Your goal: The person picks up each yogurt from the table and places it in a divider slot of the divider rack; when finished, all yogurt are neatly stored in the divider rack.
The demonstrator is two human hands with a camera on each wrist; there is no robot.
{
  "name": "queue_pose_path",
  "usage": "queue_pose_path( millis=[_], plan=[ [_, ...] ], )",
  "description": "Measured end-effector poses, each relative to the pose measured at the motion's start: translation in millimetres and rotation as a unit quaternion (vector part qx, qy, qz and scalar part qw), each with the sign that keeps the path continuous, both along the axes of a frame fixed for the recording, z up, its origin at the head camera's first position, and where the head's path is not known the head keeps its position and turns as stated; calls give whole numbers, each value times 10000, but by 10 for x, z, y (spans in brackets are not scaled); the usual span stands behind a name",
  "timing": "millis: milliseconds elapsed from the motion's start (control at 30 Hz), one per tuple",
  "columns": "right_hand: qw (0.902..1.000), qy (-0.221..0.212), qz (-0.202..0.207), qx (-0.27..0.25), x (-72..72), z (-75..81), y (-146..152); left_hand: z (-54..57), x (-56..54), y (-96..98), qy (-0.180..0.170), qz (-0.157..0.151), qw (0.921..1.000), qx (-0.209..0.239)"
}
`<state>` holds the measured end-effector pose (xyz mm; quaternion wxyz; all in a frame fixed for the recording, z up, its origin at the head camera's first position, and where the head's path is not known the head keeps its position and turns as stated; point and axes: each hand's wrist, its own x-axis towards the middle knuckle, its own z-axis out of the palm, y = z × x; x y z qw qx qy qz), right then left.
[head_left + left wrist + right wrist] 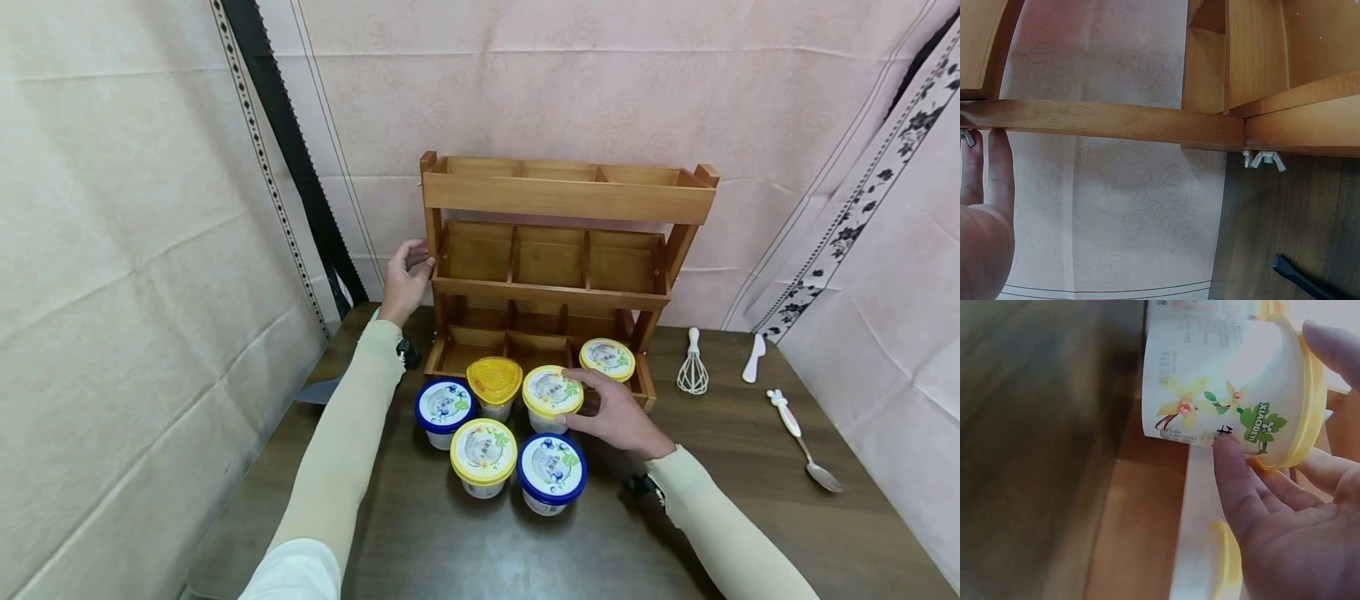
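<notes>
My right hand (pixel 618 414) holds a white tub with a yellow lid (pixel 552 390), the thumb at its lid and the fingers against its side. Flowers and green leaves decorate that tub (pixel 1210 394) in the right wrist view. At the wooden rack's (pixel 570 200) left post, my left hand (pixel 406 279) touches the wood with its fingertips; in the left wrist view two straight fingers (pixel 1001 169) meet the post (pixel 1116 119) beside a wing nut. Another yellow-lidded tub (pixel 607 357) stands in the bottom tier's right compartment.
Before the rack stand a blue-lidded tub (pixel 445 408), a tub with a clear yellow lid (pixel 494 382), a yellow-lidded tub (pixel 483 454) and another blue-lidded tub (pixel 552 468). At right lie a whisk (pixel 693 367), a white-handled utensil (pixel 753 358) and a spoon (pixel 806 446).
</notes>
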<state>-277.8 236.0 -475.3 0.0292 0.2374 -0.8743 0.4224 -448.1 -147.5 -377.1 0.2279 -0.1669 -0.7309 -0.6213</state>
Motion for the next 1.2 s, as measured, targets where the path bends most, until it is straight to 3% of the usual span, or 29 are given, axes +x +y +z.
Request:
queue_pose_path(
  millis=[333,767,1000,1200],
  plan=[
    [9991,32,-332,-248,-19,220,69,8,-2,8,-49,76,10000,-14],
    [9970,13,-672,-392,-229,334,-2,-24,-30,8,40,44,10000,-14],
    [9948,-16,-921,-441,-388,314,-80,-172,-275,-34,84,88,9999,-14],
    [9939,-97,-1010,-444,-506,269,-153,-216,-317,-75,138,93,9999,-3]
  ],
)
